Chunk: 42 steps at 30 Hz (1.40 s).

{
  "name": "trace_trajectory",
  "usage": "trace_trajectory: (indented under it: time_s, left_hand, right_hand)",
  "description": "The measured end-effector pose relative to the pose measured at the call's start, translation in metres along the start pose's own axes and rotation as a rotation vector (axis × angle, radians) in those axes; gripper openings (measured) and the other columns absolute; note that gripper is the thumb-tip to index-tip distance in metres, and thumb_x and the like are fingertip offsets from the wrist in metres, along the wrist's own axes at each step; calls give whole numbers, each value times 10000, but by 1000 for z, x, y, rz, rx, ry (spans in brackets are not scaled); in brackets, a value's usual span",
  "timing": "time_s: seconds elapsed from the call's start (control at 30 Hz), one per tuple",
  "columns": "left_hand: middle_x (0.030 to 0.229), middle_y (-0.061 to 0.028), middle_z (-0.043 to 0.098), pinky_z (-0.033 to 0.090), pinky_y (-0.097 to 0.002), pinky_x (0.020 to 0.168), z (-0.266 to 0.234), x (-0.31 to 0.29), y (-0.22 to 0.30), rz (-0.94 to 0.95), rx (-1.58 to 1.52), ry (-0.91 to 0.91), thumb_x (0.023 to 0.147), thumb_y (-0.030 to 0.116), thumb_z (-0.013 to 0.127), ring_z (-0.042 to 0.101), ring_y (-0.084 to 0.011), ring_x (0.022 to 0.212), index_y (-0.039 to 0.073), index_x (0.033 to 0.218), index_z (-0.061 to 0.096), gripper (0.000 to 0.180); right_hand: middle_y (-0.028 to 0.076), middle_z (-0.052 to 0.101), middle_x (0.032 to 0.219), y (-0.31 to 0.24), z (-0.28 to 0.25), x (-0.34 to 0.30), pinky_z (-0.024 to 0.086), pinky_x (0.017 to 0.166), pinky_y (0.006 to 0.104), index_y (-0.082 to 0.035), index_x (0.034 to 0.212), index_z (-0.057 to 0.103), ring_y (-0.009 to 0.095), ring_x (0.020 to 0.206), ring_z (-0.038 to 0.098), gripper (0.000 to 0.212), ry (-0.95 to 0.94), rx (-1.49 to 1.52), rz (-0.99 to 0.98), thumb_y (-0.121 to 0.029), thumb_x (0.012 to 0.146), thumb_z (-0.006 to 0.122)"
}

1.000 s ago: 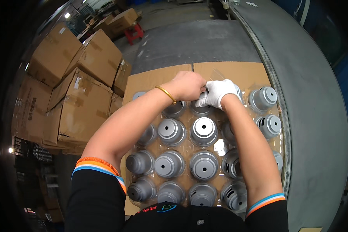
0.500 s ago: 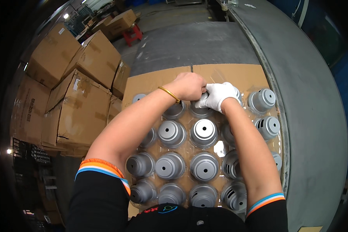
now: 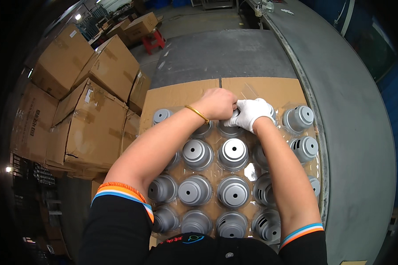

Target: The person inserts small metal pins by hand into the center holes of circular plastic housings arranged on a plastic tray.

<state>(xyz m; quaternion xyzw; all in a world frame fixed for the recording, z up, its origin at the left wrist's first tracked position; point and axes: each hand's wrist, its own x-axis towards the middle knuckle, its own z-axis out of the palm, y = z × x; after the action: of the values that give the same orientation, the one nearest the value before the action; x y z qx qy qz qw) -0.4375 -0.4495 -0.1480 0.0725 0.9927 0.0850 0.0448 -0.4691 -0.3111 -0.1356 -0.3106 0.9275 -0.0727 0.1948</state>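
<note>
My left hand [image 3: 217, 104], bare with a gold bracelet at the wrist, has its fingers curled in a pinch. What they hold, if anything, is hidden. Touching or almost touching it, my right hand [image 3: 250, 114] in a white glove closes over the top of a grey stepped cup-shaped housing [image 3: 230, 130] in the far row. Both hands cover much of that housing. Similar grey housings, such as this bright one [image 3: 233, 154] nearer me, stand in rows in a clear plastic tray [image 3: 250, 171] over brown cardboard. Each visible top has a small central hole.
The brown cardboard [image 3: 181, 92] lies on a dark grey table [image 3: 225, 53]. Along the right runs a long grey ledge [image 3: 353, 145] with a metal edge. Large cardboard boxes [image 3: 97, 126] are stacked at the left. A red stool [image 3: 153, 42] stands farther back.
The view has shifted slightly, so the scene sits a little lower. Both hands stay together over the same far-row housing, with only small finger movement.
</note>
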Motion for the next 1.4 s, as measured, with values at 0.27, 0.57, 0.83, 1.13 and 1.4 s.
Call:
trace_trajectory:
  time_s: [0.27,0.57,0.83,1.13,1.4]
  left_hand:
    - [855,-161,666,503,-456,754,3,-5,3,-1,57,17,867,260,582,636,-353,877,54,826,677,230]
    - [834,-164,647,495,-456,752,-2,-6,-5,31,57,94,835,286,636,626,-355,871,47,805,666,242]
    - [779,-172,644,488,-451,719,3,5,0,63,118,114,790,252,669,625,-353,821,38,758,674,216]
    - [653,-76,573,436,-315,595,-80,-6,-38,-86,-316,343,819,235,697,497,-141,612,1,827,660,237]
    - [762,-83,659,477,-304,691,-14,-28,-33,-135,-527,261,812,197,709,594,-156,724,27,885,691,186]
  right_hand:
    - [65,714,1048,4,9,-1,472,907,385,-268,1065,708,284,989,662,537,99,-16,-38,-629,673,643]
    - [47,705,1077,2,9,2,496,907,394,-293,1099,688,292,1035,643,595,89,-6,-26,-656,629,723]
    - [49,702,1090,9,6,7,507,897,409,-299,1122,678,288,1031,647,598,31,-32,20,-643,636,732]
    - [42,674,1167,10,13,6,475,948,392,-308,1259,613,291,1104,604,700,74,-3,-14,-601,638,746]
    - [42,682,1145,6,10,4,481,933,397,-307,1247,624,299,1086,610,702,107,0,-18,-611,626,749]
